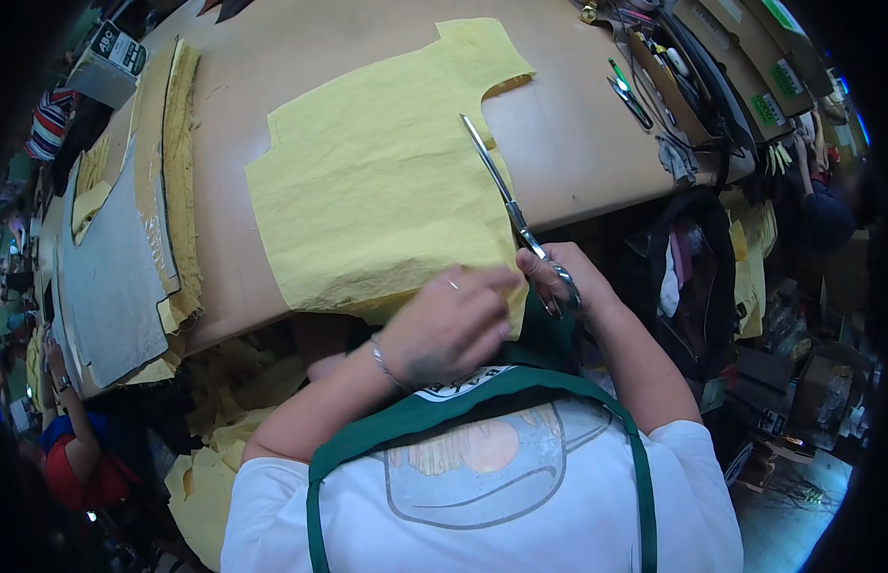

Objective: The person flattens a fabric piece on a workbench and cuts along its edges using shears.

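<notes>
A large yellow sheet of material lies on the tan table, its near edge hanging over toward my body. My right hand is closed on the handles of long metal scissors, whose blades point away from me along the sheet's right side. My left hand, blurred by motion, is over the sheet's near right corner, close to the scissors' handles. Its fingers are bent, and whether they pinch the material cannot be made out.
Stacked pattern pieces lie on the table at left. Small green-handled snips and a tool box are at upper right. A co-worker in red is at lower left; another person is at far right.
</notes>
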The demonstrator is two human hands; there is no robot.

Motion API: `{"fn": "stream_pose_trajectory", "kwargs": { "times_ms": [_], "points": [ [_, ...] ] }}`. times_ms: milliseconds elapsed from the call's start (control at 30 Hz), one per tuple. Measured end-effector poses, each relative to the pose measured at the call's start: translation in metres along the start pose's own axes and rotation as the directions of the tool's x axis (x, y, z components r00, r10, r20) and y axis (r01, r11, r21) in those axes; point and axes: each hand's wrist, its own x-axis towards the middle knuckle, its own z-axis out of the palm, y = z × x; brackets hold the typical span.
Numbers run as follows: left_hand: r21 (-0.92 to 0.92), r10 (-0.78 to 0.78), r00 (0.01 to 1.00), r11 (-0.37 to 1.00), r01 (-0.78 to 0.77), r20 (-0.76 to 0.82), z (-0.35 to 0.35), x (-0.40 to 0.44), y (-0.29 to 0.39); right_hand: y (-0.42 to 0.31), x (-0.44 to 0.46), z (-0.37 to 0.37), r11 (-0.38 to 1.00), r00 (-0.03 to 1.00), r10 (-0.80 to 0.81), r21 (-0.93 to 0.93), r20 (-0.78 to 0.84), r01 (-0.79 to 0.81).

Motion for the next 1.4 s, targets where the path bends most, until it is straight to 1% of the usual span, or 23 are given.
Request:
{"fn": "stream_pose_trajectory", "kwargs": {
  "times_ms": [33,67,100,133,167,233,333,367,433,533,633,700,733,800,833,867,967,1067,1167,1267,1367,1400],
  "points": [
    [0.057,-0.047,0.998,0.997,0.049,-0.036,-0.012,0.0,-0.008,-0.001,-0.001,0.0,1.0,1.0,0.002,-0.006,0.007,-0.002],
    [-0.016,-0.213,0.955,0.977,0.214,-0.204,-0.023,-0.002,-0.023,-0.002,-0.002,-0.001,1.0,1.0,0.004,-0.011,0.013,-0.004],
    [0.06,-0.24,0.881,0.956,0.289,-0.408,-0.044,0.001,-0.045,-0.004,-0.003,-0.001,1.0,1.0,0.005,-0.017,0.019,-0.005],
    [0.231,-0.176,0.79,0.899,0.372,-0.587,-0.064,-0.003,-0.082,-0.003,-0.003,-0.002,1.0,1.0,0.001,-0.02,0.022,0.0],
    [0.332,-0.197,0.736,0.796,0.506,-0.648,-0.089,-0.008,-0.105,-0.001,-0.002,-0.003,1.0,1.0,-0.006,-0.023,0.026,0.006],
    [0.472,-0.203,0.639,0.519,0.713,-0.742,-0.108,-0.03,-0.157,0.0,0.001,-0.004,1.0,0.999,-0.02,-0.01,0.031,0.02],
    [0.486,-0.323,0.638,0.439,0.756,-0.699,-0.109,-0.028,-0.152,0.0,0.002,-0.004,0.999,0.999,-0.024,0.023,0.027,0.024],
    [0.383,-0.416,0.604,0.5,0.776,-0.68,-0.109,-0.028,-0.151,0.0,0.002,-0.004,1.0,0.999,-0.02,0.021,0.025,0.019],
    [0.149,-0.59,0.533,0.574,0.805,-0.606,-0.108,-0.029,-0.146,-0.001,0.001,-0.006,1.0,0.999,-0.014,0.01,0.034,0.013],
    [0.106,-0.648,0.505,0.552,0.827,-0.571,-0.106,-0.035,-0.105,-0.001,-0.002,-0.01,1.0,0.997,-0.011,-0.02,0.074,0.013],
    [0.112,-0.723,0.492,0.507,0.855,-0.484,-0.101,-0.064,-0.075,0.005,-0.008,-0.014,0.998,0.988,-0.008,-0.059,0.152,0.017],
    [0.338,-0.561,0.598,0.503,0.795,-0.573,-0.088,-0.085,-0.063,0.011,-0.013,-0.013,0.996,0.977,-0.016,-0.08,0.211,0.033],
    [0.445,-0.47,0.648,0.477,0.758,-0.599,-0.085,-0.093,-0.059,0.013,-0.015,-0.013,0.998,0.975,-0.028,-0.043,0.218,0.039],
    [0.633,-0.35,0.826,0.53,0.564,-0.442,-0.066,-0.072,-0.033,0.016,-0.018,-0.011,0.998,0.97,-0.056,0.023,0.237,0.052],
    [0.668,-0.43,0.853,0.544,0.507,-0.297,-0.056,-0.058,-0.022,0.018,-0.017,-0.011,0.998,0.965,-0.065,0.042,0.256,0.056],
    [0.694,-0.498,0.855,0.565,0.446,-0.144,-0.047,-0.047,-0.015,0.019,-0.017,-0.012,0.996,0.959,-0.075,0.063,0.272,0.06],
    [0.683,-0.502,0.865,0.637,0.357,0.017,-0.034,-0.03,-0.029,0.018,-0.016,-0.012,0.995,0.954,-0.079,0.087,0.291,0.056],
    [0.7,-0.499,0.866,0.609,0.372,-0.026,-0.028,-0.029,-0.053,0.016,-0.017,-0.013,0.994,0.953,-0.074,0.099,0.293,0.046],
    [0.608,-0.456,0.887,0.685,0.403,-0.073,-0.03,-0.032,-0.058,0.017,-0.016,-0.014,0.994,0.951,-0.077,0.097,0.3,0.05],
    [0.531,-0.347,0.903,0.73,0.43,-0.254,-0.032,-0.031,-0.062,0.019,-0.013,-0.016,0.994,0.946,-0.079,0.097,0.314,0.051],
    [0.521,-0.244,0.897,0.745,0.416,-0.368,-0.033,-0.028,-0.07,0.017,-0.012,-0.017,0.993,0.943,-0.074,0.106,0.325,0.041],
    [0.49,-0.243,0.885,0.759,0.428,-0.397,-0.034,-0.026,-0.072,0.016,-0.013,-0.018,0.993,0.943,-0.073,0.112,0.326,0.038]
  ]
}}
